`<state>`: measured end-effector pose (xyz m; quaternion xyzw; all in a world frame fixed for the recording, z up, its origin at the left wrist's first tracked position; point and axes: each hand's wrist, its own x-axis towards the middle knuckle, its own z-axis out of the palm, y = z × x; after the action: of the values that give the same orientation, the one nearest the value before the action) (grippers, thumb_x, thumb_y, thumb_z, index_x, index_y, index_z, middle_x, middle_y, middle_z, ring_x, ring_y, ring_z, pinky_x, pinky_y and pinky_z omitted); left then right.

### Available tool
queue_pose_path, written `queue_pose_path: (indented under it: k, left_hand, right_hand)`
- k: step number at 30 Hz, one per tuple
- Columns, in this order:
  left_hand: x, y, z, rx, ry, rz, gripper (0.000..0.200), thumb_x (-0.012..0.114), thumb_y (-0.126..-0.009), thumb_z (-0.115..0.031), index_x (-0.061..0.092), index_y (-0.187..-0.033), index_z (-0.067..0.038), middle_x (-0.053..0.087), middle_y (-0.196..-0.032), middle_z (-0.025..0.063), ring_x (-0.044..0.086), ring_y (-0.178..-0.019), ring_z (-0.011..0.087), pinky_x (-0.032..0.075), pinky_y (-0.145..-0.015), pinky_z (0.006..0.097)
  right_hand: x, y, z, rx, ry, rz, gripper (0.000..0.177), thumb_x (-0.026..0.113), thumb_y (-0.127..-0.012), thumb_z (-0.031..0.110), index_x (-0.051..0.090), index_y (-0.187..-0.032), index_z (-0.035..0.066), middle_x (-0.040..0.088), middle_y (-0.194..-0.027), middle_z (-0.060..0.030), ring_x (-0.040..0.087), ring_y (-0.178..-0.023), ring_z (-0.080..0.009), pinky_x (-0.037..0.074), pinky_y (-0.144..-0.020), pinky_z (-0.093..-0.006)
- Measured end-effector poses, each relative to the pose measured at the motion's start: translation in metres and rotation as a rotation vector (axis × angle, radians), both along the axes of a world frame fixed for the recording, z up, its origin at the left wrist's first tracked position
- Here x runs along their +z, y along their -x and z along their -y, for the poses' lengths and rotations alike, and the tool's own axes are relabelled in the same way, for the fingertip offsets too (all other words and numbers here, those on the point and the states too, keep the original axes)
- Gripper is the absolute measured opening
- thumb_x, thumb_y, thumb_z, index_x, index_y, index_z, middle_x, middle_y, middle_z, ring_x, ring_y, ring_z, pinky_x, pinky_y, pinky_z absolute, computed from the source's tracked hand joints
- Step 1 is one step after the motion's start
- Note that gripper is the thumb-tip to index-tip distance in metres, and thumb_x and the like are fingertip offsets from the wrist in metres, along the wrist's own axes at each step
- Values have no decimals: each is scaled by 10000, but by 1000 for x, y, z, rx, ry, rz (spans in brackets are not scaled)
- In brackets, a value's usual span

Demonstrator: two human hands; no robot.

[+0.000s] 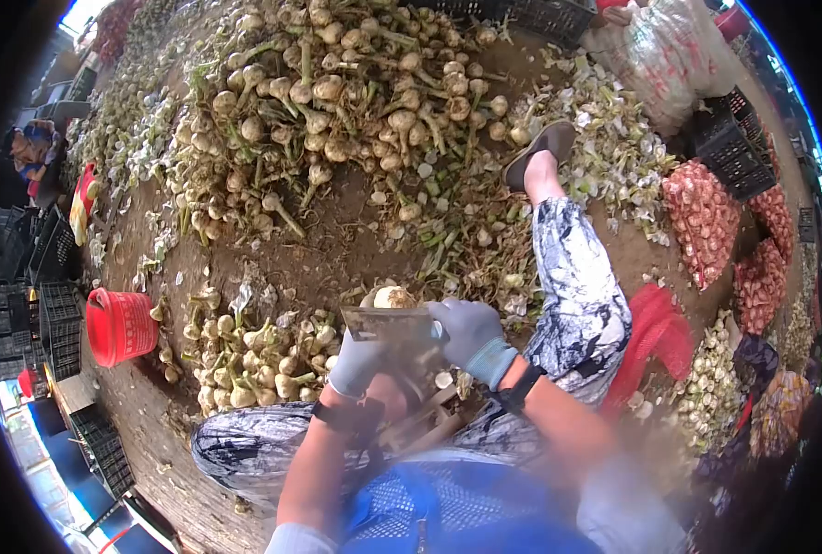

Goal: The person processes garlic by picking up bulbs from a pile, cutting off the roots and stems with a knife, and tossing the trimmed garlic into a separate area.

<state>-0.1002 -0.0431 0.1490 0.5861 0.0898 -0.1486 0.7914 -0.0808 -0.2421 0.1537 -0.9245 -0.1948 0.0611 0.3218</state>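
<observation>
Between my hands is a garlic bulb (394, 297), its brown root end turned up. My left hand (357, 363), in a grey glove, is closed around the bulb from below, with most of its fingers hidden. A wide, flat knife blade (388, 323) with a dark upper edge lies across in front of the bulb and covers part of that hand. My right hand (469, 334), gloved as well, is closed at the blade's right end; the handle is hidden in the fingers. Close to the left knee lies a small heap of garlic with stems (259, 365).
A large pile of garlic (337, 102) spreads ahead, with cut stems (448, 198) before it. A red bucket (120, 325) and black crates (60, 323) stand left. Filled red net bags (702, 217), trimmed garlic (711, 383) and a black crate (734, 143) are right. Another person (37, 148) is far left.
</observation>
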Motion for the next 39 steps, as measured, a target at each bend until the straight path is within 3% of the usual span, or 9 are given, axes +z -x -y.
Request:
queue_pose_path:
  k: [5,9,16,18,20,23,26,34,39]
  left_hand:
    - [-2,0,-15,-202,-414,284,753,812,-778,-129,386,-1396,-77,638,-1169,110,632,-1060,226,545,-901,378]
    - [11,-2,-17,-23,42,-181,680,790,-788,-61,427,-1363,-61,635,-1183,127,654,-1031,232,578,-849,418]
    - [24,3,-12,-5,-133,-30,515,775,-767,-113,541,-1214,-13,639,-1071,35,605,-941,98,531,-819,263]
    - [35,1,-14,-82,-558,-147,495,785,-756,-147,557,-1174,-13,643,-1017,28,596,-895,87,516,-771,245]
    - [64,6,-6,-96,-270,47,472,804,-741,-158,574,-1124,-2,650,-965,35,594,-848,83,506,-719,242]
    - [71,4,-5,-89,-259,-12,434,800,-746,-140,590,-1101,-9,643,-1005,42,588,-895,95,510,-768,267]
    - [49,-5,-14,-346,-868,782,410,726,-697,-48,596,-1086,-39,621,-966,106,646,-883,275,520,-736,347]
    - [62,6,-47,-340,-1227,764,186,665,-652,-43,660,-831,-94,620,-919,83,624,-821,344,502,-740,422]
    - [60,0,-157,-1101,-1615,-222,367,693,-775,-324,649,-1052,-86,660,-1022,186,658,-901,387,542,-768,460]
  right_hand:
    - [6,-6,-12,77,75,50,257,610,-728,78,609,-983,114,608,-787,-101,639,-692,-334,499,-603,-442]
    - [-4,-9,-14,74,22,80,255,604,-732,78,613,-985,118,607,-783,-103,637,-687,-341,499,-598,-448]
    - [-21,4,-13,24,-90,33,231,590,-751,85,637,-974,119,629,-808,-106,651,-726,-346,519,-641,-452]
    - [-20,-1,-13,-67,32,-296,225,583,-782,108,667,-990,115,674,-856,-128,672,-791,-347,536,-705,-448]
    - [-57,-17,14,-146,228,-779,218,595,-824,179,715,-998,125,711,-944,-169,686,-869,-354,544,-789,-421]
    - [-63,-7,12,-185,130,-617,252,681,-797,254,720,-1012,128,715,-946,-155,686,-857,-348,540,-785,-403]
    - [-34,-4,1,-203,-148,-559,283,689,-780,293,704,-1004,122,706,-899,-151,675,-838,-354,534,-764,-419]
    - [-18,-26,18,69,428,-679,247,606,-798,198,738,-992,121,715,-954,-164,693,-861,-347,541,-775,-428]
    - [-45,-28,26,-388,-232,-778,331,753,-782,320,719,-949,36,712,-859,-155,669,-755,-229,522,-740,-391]
